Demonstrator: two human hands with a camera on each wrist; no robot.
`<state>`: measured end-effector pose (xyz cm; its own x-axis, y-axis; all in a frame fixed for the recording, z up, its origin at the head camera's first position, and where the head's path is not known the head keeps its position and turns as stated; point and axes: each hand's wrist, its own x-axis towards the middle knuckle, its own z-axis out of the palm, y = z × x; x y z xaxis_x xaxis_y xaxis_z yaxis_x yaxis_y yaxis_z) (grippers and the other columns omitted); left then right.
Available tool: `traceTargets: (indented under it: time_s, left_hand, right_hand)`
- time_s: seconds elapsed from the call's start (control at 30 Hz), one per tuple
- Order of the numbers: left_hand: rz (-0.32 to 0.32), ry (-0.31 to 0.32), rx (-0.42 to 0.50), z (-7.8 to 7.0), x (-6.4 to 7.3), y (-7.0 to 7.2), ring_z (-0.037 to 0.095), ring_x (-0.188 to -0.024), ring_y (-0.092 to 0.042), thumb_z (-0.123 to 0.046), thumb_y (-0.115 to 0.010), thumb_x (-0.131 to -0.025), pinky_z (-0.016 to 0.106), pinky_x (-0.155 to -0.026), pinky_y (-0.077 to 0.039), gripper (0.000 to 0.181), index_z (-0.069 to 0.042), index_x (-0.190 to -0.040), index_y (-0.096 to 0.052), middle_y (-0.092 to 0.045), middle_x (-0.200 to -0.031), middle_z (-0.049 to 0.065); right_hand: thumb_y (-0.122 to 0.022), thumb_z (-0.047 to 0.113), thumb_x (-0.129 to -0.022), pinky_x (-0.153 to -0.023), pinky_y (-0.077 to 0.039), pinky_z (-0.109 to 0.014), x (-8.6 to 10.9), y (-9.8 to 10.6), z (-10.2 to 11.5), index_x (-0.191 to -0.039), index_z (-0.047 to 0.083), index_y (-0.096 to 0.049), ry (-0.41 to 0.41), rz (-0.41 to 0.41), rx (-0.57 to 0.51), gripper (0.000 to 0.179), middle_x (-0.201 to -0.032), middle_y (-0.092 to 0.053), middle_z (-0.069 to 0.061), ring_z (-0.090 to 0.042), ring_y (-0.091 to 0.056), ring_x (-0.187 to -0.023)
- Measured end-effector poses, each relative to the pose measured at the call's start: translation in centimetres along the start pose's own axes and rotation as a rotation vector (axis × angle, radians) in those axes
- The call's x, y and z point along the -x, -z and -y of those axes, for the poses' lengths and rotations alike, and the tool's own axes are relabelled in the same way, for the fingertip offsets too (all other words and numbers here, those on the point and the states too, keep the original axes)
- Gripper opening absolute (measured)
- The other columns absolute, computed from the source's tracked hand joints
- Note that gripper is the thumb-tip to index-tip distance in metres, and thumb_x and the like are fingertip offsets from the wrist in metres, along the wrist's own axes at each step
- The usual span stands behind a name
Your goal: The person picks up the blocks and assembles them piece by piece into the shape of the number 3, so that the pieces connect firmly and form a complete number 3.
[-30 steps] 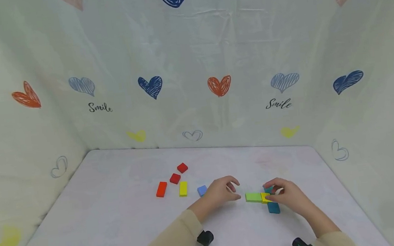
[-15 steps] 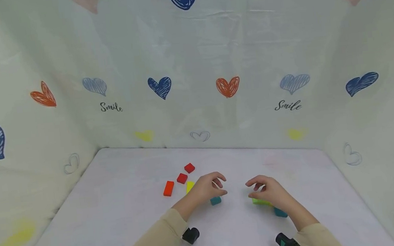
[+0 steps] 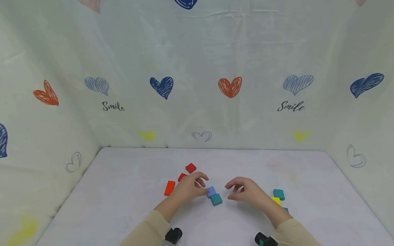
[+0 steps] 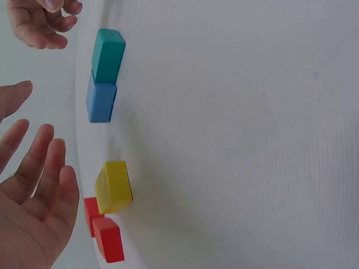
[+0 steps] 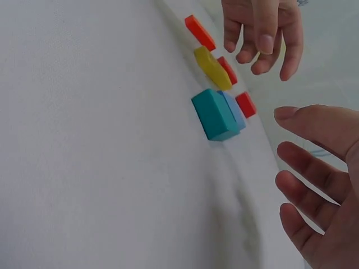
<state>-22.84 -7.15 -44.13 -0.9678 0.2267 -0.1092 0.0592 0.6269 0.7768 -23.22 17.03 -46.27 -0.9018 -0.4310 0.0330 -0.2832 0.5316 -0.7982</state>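
Observation:
My left hand (image 3: pixel 191 187) hovers with loosely bent, parted fingers, its thumb overlapping a blue block (image 3: pixel 211 192) in the head view. A teal block (image 3: pixel 216 199) touches the blue one's near corner. In the left wrist view nothing lies between my left hand's fingers, and a yellow block (image 4: pixel 115 188) stands beside them. My right hand (image 3: pixel 249 191), fingers spread and holding nothing, is just right of the teal block. Behind its wrist are another teal block (image 3: pixel 278 194), a yellow block (image 3: pixel 276 200) and a partly hidden teal block (image 3: pixel 286 209).
Left of my left hand lie an orange-red block (image 3: pixel 169 188) and two red blocks, one farther back (image 3: pixel 190 167) and one (image 3: pixel 182 176) partly covered by the hand. The white table (image 3: pixel 132 162) meets a heart-printed curtain (image 3: pixel 247 53) at its back and sides.
Both hands have moved left. My right hand has left the yellow, green and teal blocks; its forearm now hides the green one. My left hand has uncovered the blue and teal pair.

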Motion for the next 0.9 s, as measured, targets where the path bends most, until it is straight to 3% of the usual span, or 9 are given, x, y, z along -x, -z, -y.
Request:
traceTargets:
  time_s: [0.27, 0.53, 0.9]
  left_hand:
    - [-0.039, -0.023, -0.04, 1.9, 0.2, 1.9, 0.017, -0.077, -0.055, -0.013, -0.082, -0.079, 0.027, -0.066, -0.051, 0.035, -0.011, -0.11, -0.065, -0.06, -0.086, -0.001]
    - [-0.089, 0.01, -0.057, 3.0, 0.6, 3.2, 0.017, -0.08, -0.055, -0.011, -0.082, -0.079, 0.028, -0.07, -0.052, 0.039, -0.01, -0.113, -0.064, -0.059, -0.089, 0.0]
    - [-0.084, 0.068, -0.09, 4.3, 0.7, 3.4, 0.019, -0.085, -0.055, -0.013, -0.082, -0.079, 0.03, -0.073, -0.053, 0.038, -0.012, -0.113, -0.065, -0.059, -0.091, 0.0]
  right_hand:
    - [-0.077, 0.012, -0.083, -0.075, -0.049, -0.03, -1.4, -2.1, 0.7, -0.107, 0.011, -0.07, -0.028, 0.046, -0.013, 0.025, -0.103, -0.066, 0.0, -0.017, -0.055, -0.087]
    - [-0.079, 0.011, -0.082, -0.074, -0.048, -0.032, -2.6, -3.4, 1.8, -0.106, 0.011, -0.071, -0.051, 0.036, -0.017, 0.026, -0.101, -0.064, -0.001, -0.018, -0.055, -0.087]
    - [-0.079, 0.012, -0.082, -0.073, -0.049, -0.031, -3.5, -4.6, 2.1, -0.107, 0.011, -0.07, -0.067, 0.047, -0.008, 0.026, -0.096, -0.058, -0.002, -0.021, -0.053, -0.089]
